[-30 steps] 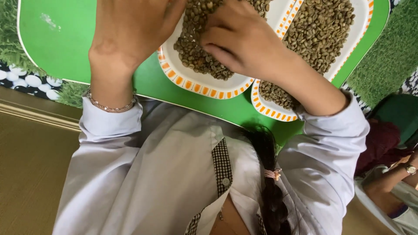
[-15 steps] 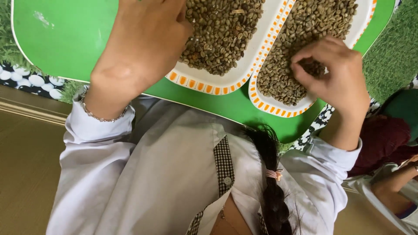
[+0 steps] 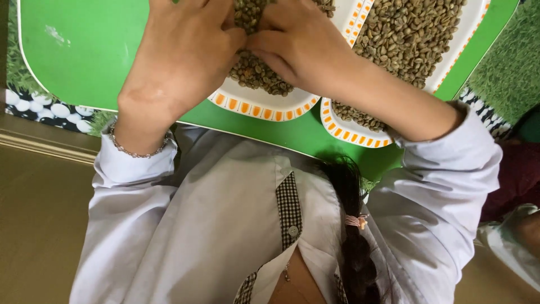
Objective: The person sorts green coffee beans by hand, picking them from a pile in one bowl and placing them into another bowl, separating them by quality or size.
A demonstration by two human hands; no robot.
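Note:
Two white oval plates with orange-patterned rims lie side by side on a green tray (image 3: 84,50), both holding greenish-brown coffee beans. My left hand (image 3: 180,56), with a bead bracelet at the wrist, rests palm down on the beans (image 3: 256,73) of the left plate (image 3: 264,107). My right hand (image 3: 298,45) reaches across to the same plate, fingers bunched in the beans and touching my left hand. Its fingertips are hidden. My right forearm crosses over the right plate (image 3: 349,132), whose beans (image 3: 405,34) lie untouched.
The tray sits on a mat printed with grass and white pebbles (image 3: 39,107). Below are my pale shirt and a dark braid (image 3: 351,225). At the right edge is another person's dark red clothing (image 3: 517,174). A wooden surface (image 3: 39,225) lies at left.
My right hand has moved from the right plate's beans back to the left plate, meeting my left hand. My left hand has stayed on the left plate.

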